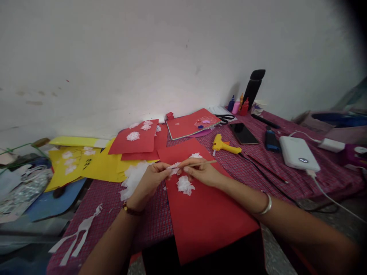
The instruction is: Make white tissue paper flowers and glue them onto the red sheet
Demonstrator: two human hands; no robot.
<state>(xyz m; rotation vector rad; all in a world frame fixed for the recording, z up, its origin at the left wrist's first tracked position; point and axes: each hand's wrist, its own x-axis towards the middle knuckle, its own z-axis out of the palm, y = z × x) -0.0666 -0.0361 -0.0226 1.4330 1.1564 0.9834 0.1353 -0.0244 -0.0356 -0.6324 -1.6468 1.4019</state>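
Note:
My left hand pinches a small piece of white paper between thumb and fingers. Meeting it from the right, my right hand is closed around a thin light-brown stick, whose near tip is hidden at the white paper. Both hands are above a large red sheet. Just below the fingers, a ruffled white paper flower lies on that sheet, and another white flower is partly hidden behind my right hand. Loose white paper lies beside my left hand.
A yellow glue gun, a phone and a white power bank with cables lie to the right. Red cards with white flowers and yellow sheets are at left. Cut white strips lie at front left. Scissors are behind.

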